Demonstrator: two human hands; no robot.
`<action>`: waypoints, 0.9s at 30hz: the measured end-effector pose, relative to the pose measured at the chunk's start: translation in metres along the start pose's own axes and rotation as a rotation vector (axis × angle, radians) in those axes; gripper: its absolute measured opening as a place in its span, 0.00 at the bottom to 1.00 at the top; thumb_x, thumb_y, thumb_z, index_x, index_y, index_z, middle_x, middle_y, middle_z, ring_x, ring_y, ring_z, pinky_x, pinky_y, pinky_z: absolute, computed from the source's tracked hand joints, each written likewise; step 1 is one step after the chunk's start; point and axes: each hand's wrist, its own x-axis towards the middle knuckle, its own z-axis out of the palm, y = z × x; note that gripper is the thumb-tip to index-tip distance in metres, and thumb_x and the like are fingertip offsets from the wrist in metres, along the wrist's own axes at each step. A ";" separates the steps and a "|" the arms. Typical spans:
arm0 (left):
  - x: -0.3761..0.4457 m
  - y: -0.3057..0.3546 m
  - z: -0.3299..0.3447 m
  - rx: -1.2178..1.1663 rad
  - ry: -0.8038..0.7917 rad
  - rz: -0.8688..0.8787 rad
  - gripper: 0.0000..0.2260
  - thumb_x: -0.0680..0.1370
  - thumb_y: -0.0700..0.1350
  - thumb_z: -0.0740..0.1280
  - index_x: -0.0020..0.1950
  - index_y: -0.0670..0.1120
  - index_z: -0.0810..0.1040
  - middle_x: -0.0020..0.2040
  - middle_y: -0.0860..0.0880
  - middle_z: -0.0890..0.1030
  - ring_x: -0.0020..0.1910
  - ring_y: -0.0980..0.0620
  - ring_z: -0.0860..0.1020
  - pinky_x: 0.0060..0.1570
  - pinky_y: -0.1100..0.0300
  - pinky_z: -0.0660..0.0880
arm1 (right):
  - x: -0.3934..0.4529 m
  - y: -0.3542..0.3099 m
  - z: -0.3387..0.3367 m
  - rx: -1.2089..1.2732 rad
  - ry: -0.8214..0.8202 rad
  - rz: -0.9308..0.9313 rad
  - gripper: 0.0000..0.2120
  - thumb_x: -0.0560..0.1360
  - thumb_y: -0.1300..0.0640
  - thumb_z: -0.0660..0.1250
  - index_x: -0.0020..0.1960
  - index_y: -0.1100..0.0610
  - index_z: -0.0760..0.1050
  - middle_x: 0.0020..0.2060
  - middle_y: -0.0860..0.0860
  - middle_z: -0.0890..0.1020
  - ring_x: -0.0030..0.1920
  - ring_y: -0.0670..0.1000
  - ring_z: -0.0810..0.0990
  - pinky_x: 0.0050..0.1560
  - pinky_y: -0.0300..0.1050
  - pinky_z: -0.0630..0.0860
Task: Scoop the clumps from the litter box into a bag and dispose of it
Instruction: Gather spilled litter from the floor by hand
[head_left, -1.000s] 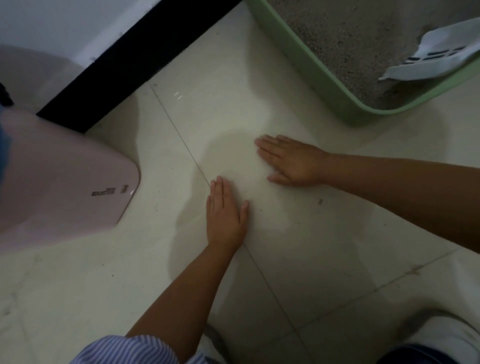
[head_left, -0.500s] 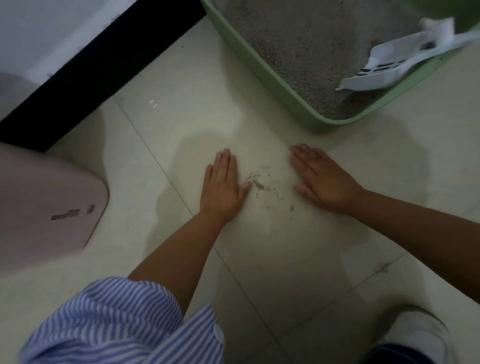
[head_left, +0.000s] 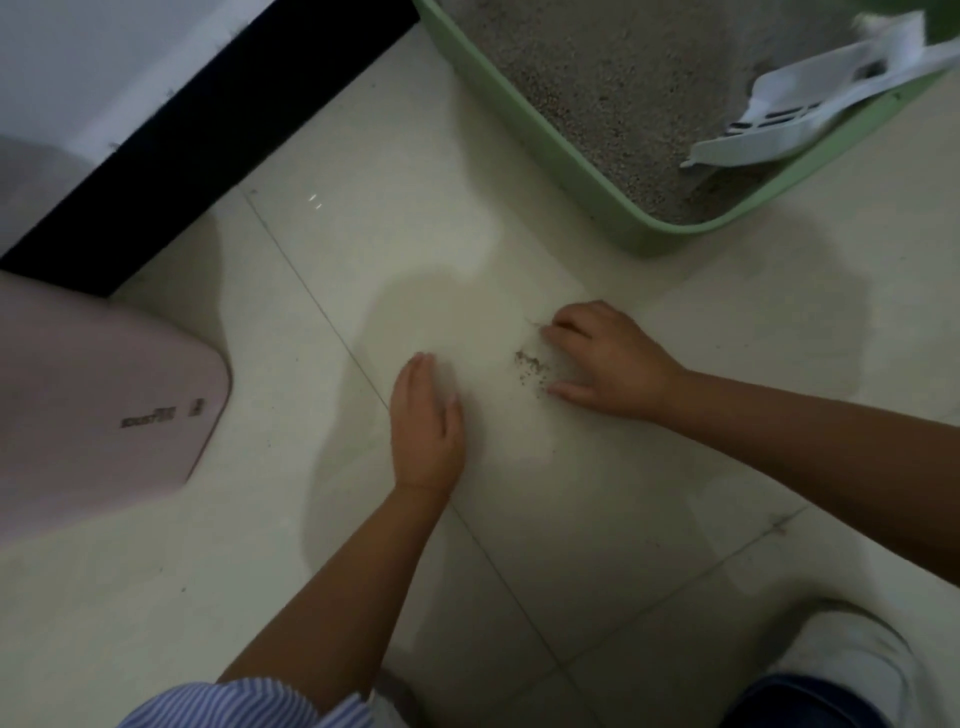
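Head view: left hand (head_left: 427, 421) flat, open, on floor tiles (head_left: 291, 332); right hand (head_left: 608, 358) curled loosely beside spilled litter grains (head_left: 532, 366), gripping nothing.

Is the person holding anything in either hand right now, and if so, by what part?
Nothing is held. The left hand lies flat on the floor tiles; the right hand is curled beside a small heap of spilled litter, fingertips on the floor.
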 end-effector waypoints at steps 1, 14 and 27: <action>-0.002 -0.002 -0.003 -0.043 0.049 -0.111 0.24 0.77 0.49 0.55 0.67 0.35 0.69 0.65 0.37 0.71 0.66 0.41 0.69 0.67 0.60 0.60 | 0.003 -0.009 0.003 0.028 -0.021 0.026 0.28 0.63 0.49 0.72 0.55 0.68 0.77 0.48 0.65 0.79 0.47 0.65 0.79 0.47 0.55 0.77; 0.008 0.023 -0.011 -0.783 -0.020 -0.665 0.12 0.81 0.40 0.57 0.41 0.43 0.75 0.37 0.45 0.77 0.34 0.52 0.79 0.36 0.65 0.75 | 0.010 -0.002 0.003 0.001 -0.111 -0.293 0.10 0.67 0.64 0.63 0.28 0.63 0.77 0.30 0.57 0.79 0.29 0.58 0.79 0.28 0.42 0.77; -0.036 -0.028 0.020 0.317 -0.110 0.217 0.28 0.76 0.50 0.54 0.69 0.30 0.64 0.68 0.31 0.67 0.70 0.42 0.57 0.69 0.55 0.51 | -0.074 -0.014 0.032 0.102 0.104 0.231 0.28 0.80 0.43 0.42 0.67 0.65 0.59 0.66 0.72 0.67 0.69 0.65 0.60 0.73 0.50 0.55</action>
